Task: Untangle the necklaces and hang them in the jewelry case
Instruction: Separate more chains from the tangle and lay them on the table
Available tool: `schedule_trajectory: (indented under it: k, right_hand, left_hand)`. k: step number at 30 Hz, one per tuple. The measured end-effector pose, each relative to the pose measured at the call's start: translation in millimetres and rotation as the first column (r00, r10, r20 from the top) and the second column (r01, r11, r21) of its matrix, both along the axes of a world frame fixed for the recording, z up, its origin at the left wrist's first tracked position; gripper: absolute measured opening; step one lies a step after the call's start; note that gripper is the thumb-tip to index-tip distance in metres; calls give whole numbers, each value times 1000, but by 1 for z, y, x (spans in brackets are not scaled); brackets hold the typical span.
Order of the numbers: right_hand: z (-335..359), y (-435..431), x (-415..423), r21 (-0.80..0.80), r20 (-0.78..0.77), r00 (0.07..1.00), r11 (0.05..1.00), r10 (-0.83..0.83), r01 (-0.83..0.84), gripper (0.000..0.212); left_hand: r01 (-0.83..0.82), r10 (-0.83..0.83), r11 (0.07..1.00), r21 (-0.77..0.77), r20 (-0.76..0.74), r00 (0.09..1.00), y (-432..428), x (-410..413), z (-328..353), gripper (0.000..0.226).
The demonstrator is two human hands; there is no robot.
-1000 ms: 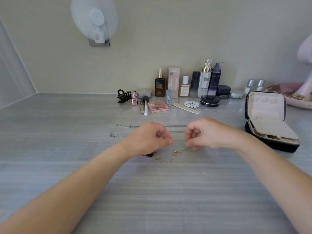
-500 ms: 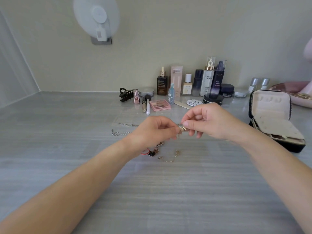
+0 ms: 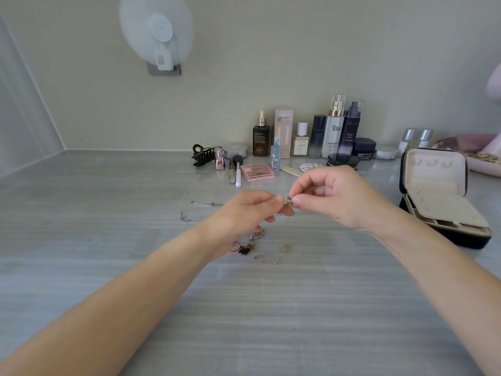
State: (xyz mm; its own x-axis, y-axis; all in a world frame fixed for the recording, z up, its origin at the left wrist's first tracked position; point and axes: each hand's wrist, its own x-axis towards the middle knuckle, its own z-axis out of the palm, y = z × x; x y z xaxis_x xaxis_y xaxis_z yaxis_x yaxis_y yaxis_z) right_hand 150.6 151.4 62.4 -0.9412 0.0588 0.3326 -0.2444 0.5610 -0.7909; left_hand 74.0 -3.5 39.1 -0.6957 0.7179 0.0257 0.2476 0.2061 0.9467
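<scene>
We see two bare hands just above a grey, streaked surface (image 3: 271, 308), meeting fingertip to fingertip. The left hand (image 3: 244, 213) and the right hand (image 3: 339, 196) each pinch the same small gold piece (image 3: 288, 201) between thumb and forefinger, with the other fingers curled.

Below the left hand a tangled gold necklace (image 3: 257, 236) hangs down to the surface. It ends at a dark pendant (image 3: 244, 251) beside a red cord (image 3: 233, 246). A fine gold chain (image 3: 273, 257) lies on the surface on our side of the hands. Silver chains (image 3: 193, 217) lie left of the left hand, partly hidden behind it.

Well to the right of the right hand, a black jewelry case (image 3: 433, 183) stands open, its cream-lined lid upright.

Beyond the hands, cosmetics line the wall. A dark purple bottle (image 3: 352, 128) reads "REVITA LIFT". A tall white bottle (image 3: 332, 131) shows a large "H" above characters we cannot read. Nearer the hands sit a pink palette (image 3: 257, 171) and a black hair claw (image 3: 202, 156). The other labels are too small to read.
</scene>
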Motion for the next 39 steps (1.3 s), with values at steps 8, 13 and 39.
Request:
schedule_trajectory:
  k: [8,13,39]
  right_hand:
    - [2,1,1,-17,11,999,999,-35,36,20]
    - [1,-1,1,52,-16,997,995,-81,81,12]
    - [-4,-12,-3,-165,-5,994,981,-109,107,8]
  left_hand:
    - [-73,76,996,53,-68,995,-1,-1,3,13]
    - [-69,85,995,74,-242,966,0,0,4,15]
    - [-40,50,992,122,-83,995,3,1,-1,9]
